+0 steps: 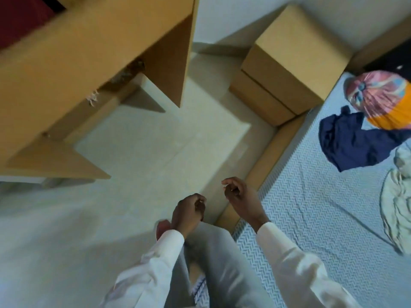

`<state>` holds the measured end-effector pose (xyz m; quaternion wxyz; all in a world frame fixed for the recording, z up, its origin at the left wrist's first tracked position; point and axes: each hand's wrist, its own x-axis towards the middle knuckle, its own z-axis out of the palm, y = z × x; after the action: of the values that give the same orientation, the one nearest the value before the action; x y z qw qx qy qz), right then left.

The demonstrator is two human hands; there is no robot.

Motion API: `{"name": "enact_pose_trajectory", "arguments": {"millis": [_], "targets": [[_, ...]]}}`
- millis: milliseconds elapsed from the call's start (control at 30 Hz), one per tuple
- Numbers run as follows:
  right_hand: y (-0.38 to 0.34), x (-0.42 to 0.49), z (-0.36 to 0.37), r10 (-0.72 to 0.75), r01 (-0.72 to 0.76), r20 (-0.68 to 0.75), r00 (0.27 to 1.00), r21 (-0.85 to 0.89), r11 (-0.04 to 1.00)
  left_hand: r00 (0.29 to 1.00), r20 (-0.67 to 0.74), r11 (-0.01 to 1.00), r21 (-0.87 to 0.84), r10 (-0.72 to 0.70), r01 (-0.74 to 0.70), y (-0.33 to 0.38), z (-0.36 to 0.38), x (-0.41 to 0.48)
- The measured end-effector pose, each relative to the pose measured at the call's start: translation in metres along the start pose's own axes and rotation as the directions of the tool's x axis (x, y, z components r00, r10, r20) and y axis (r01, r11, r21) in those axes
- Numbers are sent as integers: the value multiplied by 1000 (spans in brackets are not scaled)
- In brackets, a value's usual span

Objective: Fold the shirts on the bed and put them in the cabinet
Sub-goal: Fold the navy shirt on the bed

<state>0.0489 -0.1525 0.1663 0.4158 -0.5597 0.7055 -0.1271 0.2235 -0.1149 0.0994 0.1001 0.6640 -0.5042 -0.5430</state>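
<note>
The bed (311, 207) with a blue-white zigzag sheet fills the right side. On it lie a crumpled navy shirt (353, 141), a pink and orange patterned shirt (382, 101) and a pale cream garment (398, 207) at the right edge. The wooden cabinet (93, 63) stands at the upper left with its doors swung open. My left hand (189, 212) hangs over the floor near my knee, fingers loosely curled and holding nothing. My right hand (240, 194) hovers by the bed's wooden edge, fingers half curled and apart, also holding nothing.
A wooden nightstand (284, 70) stands against the wall beside the bed's head. Pale tiled floor (144, 152) lies between the cabinet and the bed. An open cabinet door (60, 161) juts out low at the left. My grey trouser leg is at the bottom centre.
</note>
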Motion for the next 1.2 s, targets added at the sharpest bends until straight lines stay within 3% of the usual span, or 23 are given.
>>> {"name": "enact_pose_trajectory", "arguments": {"millis": [233, 400, 633, 800, 933, 1033, 1133, 1200], "targets": [[119, 46, 57, 13, -11, -48, 999, 50, 999, 994, -110, 996, -85, 9, -18, -64, 91, 80], [182, 66, 71, -86, 94, -92, 992, 84, 992, 989, -133, 991, -106, 65, -79, -87, 128, 121], [239, 38, 29, -150, 189, -220, 964, 168, 968, 923, -301, 962, -47, 242, -267, -46, 168, 105], [322, -3, -40, -90, 140, -259, 962, 178, 974, 887, -188, 905, 147, 422, -400, 25, 239, 90], [399, -7, -95, 25, 1, -297, 954, 87, 996, 839, 93, 756, 389, 536, -526, 92, 312, 112], [448, 8, -140, 120, -135, -306, 944, -30, 990, 815, 324, 586, 573, 480, -573, 137, 364, 127], [485, 44, -186, 160, -220, -284, 945, -192, 956, 854, 364, 303, 822, 371, -482, 165, 401, 135], [503, 75, -211, 184, -263, -284, 941, -272, 926, 876, 357, 181, 886, 325, -428, 170, 417, 133]]}}
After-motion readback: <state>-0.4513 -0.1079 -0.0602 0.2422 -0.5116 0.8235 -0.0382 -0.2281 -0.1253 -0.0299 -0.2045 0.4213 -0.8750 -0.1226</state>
